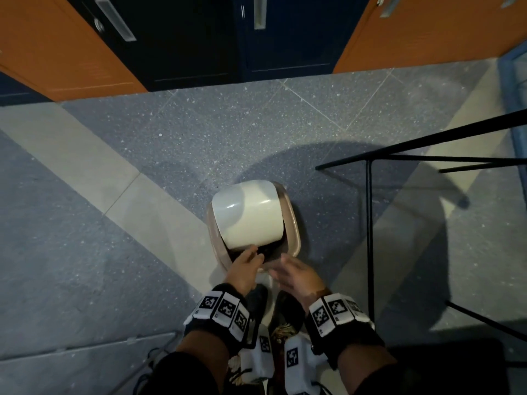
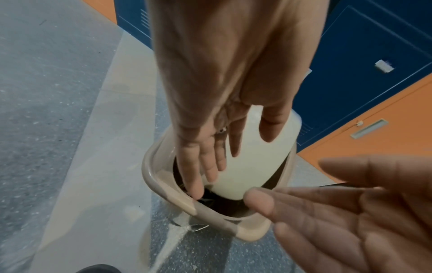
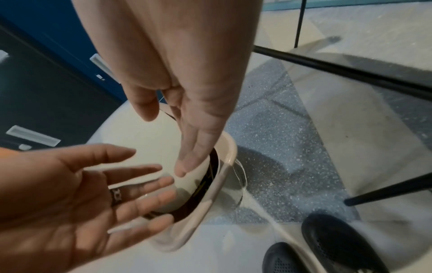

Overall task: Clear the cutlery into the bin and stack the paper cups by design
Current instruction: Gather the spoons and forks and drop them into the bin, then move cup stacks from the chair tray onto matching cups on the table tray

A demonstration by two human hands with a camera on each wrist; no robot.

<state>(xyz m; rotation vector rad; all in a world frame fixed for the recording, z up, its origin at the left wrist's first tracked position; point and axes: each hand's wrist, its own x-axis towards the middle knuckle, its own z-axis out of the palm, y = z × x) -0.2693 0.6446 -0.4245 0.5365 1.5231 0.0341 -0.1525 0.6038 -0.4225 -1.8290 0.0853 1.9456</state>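
Note:
A beige bin [image 1: 294, 223] with a cream swing lid [image 1: 251, 212] stands on the floor right in front of me. The lid is tilted, and a dark gap shows at the bin's near edge. My left hand [image 1: 245, 263] hovers over that gap with straight fingers [image 2: 205, 162], their tips at the rim [image 2: 149, 166], holding nothing. My right hand [image 1: 291, 273] is beside it, palm open and fingers spread [image 3: 194, 147], also empty. The left hand [image 3: 93, 184] wears a dark ring. Something dark lies inside the bin. No cutlery or paper cups show in any view.
Thin black metal legs [image 1: 370, 223] of a table frame stand close on the right of the bin. Orange and dark blue lockers [image 1: 199, 38] line the far wall. My black shoes [image 3: 327, 240] are just behind the bin on grey speckled floor [image 1: 142, 166].

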